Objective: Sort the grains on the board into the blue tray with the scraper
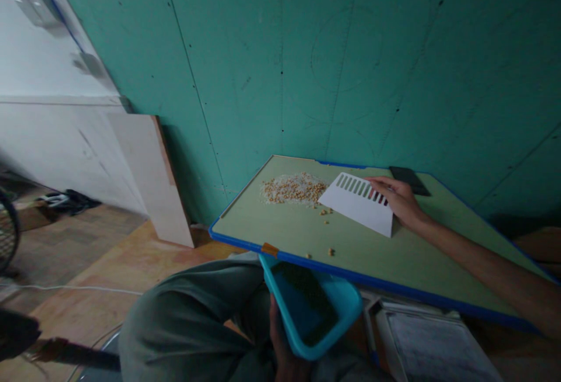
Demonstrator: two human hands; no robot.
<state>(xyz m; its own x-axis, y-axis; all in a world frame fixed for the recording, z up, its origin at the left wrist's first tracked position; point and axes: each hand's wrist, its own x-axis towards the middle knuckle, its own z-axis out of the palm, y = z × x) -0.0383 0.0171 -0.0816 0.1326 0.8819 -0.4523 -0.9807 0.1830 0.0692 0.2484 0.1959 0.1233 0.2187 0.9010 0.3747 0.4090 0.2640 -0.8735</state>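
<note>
My right hand (397, 201) is closed on the slotted end of a flat white sheet (362, 212), which has a row of long openings along its far side. The sheet's left corner touches or lies very near a pile of tan beans or kernels mixed with small white grains (293, 188) on the pale green tabletop (263, 224). Below the table's front edge, my left hand (284, 335) grips the side of a blue plastic basin (307, 347), held tilted by my lap. Dark green contents or shadow show inside the basin; I cannot tell which.
Several loose kernels (331, 251) lie near the table's blue front edge (245, 243). A dark flat object (409, 180) rests at the back right. The green wall (280, 78) stands right behind the table. A white board (146, 177) leans at left.
</note>
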